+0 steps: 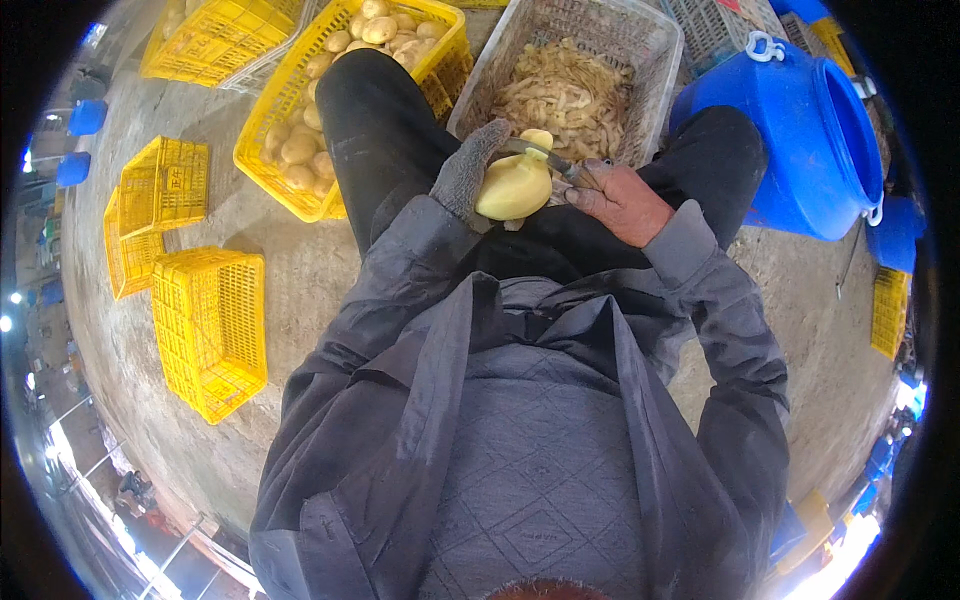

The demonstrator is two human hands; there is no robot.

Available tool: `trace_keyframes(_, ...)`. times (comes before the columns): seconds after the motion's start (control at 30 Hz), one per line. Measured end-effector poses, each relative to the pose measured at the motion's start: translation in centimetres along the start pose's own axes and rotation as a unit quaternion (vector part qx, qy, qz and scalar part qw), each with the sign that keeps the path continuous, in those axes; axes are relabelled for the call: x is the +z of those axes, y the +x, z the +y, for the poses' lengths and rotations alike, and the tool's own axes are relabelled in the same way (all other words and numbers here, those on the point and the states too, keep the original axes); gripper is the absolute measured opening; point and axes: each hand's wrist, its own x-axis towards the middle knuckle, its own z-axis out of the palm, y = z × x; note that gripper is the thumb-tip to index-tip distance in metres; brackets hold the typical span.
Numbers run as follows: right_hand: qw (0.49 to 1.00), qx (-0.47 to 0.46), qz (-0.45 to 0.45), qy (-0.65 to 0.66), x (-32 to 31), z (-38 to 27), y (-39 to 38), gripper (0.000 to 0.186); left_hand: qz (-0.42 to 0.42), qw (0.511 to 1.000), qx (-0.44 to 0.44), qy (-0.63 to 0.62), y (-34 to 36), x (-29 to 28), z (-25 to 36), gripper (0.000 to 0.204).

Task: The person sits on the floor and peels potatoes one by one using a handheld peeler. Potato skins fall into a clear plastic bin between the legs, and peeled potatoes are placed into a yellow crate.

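My left hand [463, 172], in a grey knit glove, grips a pale peeled potato [512, 190] between my knees. My right hand [625, 203], bare, is closed on a peeler [578, 173], whose blade lies across the top of the potato. Just beyond, a grey plastic crate [661, 82] holds a heap of peelings [560, 90]. To the upper left, a yellow crate [262, 185] holds unpeeled potatoes [298, 148], partly hidden by my left knee.
Several yellow crates [207, 340] stand on the concrete floor [300, 240] at left, one with potatoes at top left. A large blue barrel [760, 160] lies tilted by my right knee, with more blue containers [890, 235] and crates behind it.
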Motion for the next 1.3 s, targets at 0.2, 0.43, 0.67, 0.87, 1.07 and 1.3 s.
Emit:
trace_keyframes(0.2, 0.998, -0.027, 0.050, 0.009, 0.6, 0.1, -0.7, 0.027, 0.020, 0.999, -0.019, 0.021, -0.1, 0.5, 0.1, 0.053)
trace_keyframes(0.43, 0.998, 0.044, 0.042, -0.015, 0.5, -1.5, -1.5, 0.028, 0.109, 0.993, 0.040, 0.016, 1.2, 0.5, -1.1, 0.052)
trace_keyframes(0.67, 0.976, 0.060, 0.114, -0.174, 3.1, -3.8, -3.3, 0.027, 0.115, 0.993, -0.006, 0.012, 0.6, 1.2, 0.3, 0.076)
trace_keyframes(0.87, 0.962, -0.017, 0.148, -0.227, 2.2, -3.9, -4.2, 0.024, 0.037, 0.998, -0.025, 0.039, -0.1, 1.3, 0.9, 0.080)
trace_keyframes(1.07, 0.940, -0.047, 0.191, -0.279, 1.2, -2.8, -4.4, 0.022, 0.023, 0.998, -0.001, 0.066, -0.3, 1.8, 0.9, 0.079)
trace_keyframes(1.3, 0.935, -0.035, 0.165, -0.313, 0.0, -1.4, -3.3, 0.025, 0.004, 0.998, 0.000, -0.055, 0.0, 1.9, 0.5, 0.068)
